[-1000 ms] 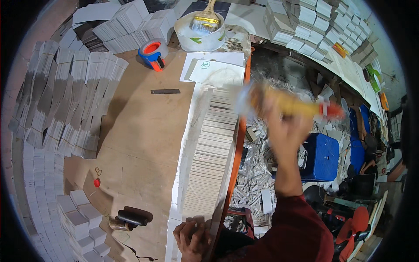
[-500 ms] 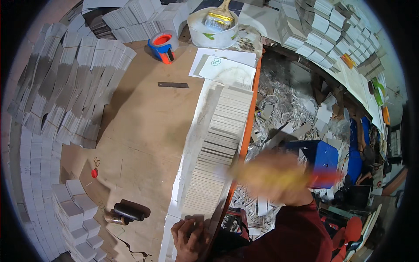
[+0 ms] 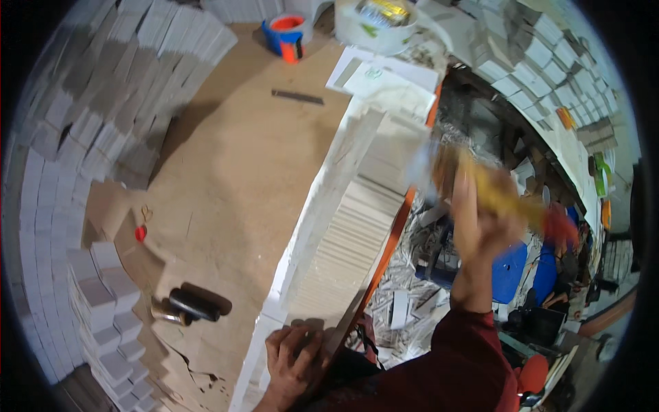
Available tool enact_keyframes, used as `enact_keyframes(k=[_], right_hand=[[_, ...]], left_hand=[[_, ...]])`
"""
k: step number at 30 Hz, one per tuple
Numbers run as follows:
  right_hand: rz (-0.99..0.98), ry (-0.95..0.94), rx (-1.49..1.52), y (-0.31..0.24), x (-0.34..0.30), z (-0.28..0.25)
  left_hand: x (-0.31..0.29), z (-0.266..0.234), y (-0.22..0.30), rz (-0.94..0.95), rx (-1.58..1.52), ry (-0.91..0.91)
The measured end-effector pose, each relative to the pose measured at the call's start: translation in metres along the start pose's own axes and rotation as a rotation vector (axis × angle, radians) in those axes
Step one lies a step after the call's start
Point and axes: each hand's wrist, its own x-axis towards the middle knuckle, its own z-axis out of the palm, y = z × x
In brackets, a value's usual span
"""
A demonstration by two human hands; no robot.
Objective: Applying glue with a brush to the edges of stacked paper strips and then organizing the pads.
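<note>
A long row of tightly packed pale paper blocks (image 3: 343, 247) lies along the table's right edge, on a white-smeared strip. At its near end my left hand (image 3: 294, 357) rests with bent fingers pressed on the blocks. My right hand (image 3: 491, 223) is closed around a paintbrush (image 3: 484, 184) with a yellow body and a red handle end. Motion smears both hand and brush. The pale bristles are held by the row's far right side; whether they touch it I cannot tell. Loose white sheets (image 3: 384, 82) cover the table just past the row's far end.
A white tub (image 3: 374, 31) with another brush across it stands at the back, near a blue-and-orange tape dispenser (image 3: 288, 41). A metal strip (image 3: 297, 97) and a dark roller-like cylinder (image 3: 194, 303) lie on the brown tabletop. Paper stacks (image 3: 130, 82) line the left. Scraps fill the floor at right.
My right hand has swung the brush away from me, toward the far part of the row. The whole view has shifted and tilted. My left hand stays at the near end.
</note>
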Motion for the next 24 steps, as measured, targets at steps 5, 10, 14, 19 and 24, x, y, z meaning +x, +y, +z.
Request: enact_keyframes(k=[5, 10, 14, 19, 24], right_hand=[[-0.06, -1.02, 0.421, -0.014, -0.046, 0.007], [0.108, -0.301, 0.393, -0.037, -0.044, 0.004], [-0.393, -0.745, 0.155, -0.03, -0.056, -0.001], [-0.472, -0.759, 0.292, -0.047, -0.056, -0.001], [-0.167, -0.889, 0.29, -0.048, -0.047, -0.005]], left_hand=[[0.003, -0.001, -0.005, -0.038, -0.027, -0.024], [0.01, -0.002, -0.003, 0.0, -0.024, 0.008], [0.008, -0.003, -0.007, 0.028, -0.044, 0.018], [0.005, 0.005, -0.004, 0.018, -0.039, 0.066], [0.003, 0.007, -0.006, 0.022, -0.032, 0.079]])
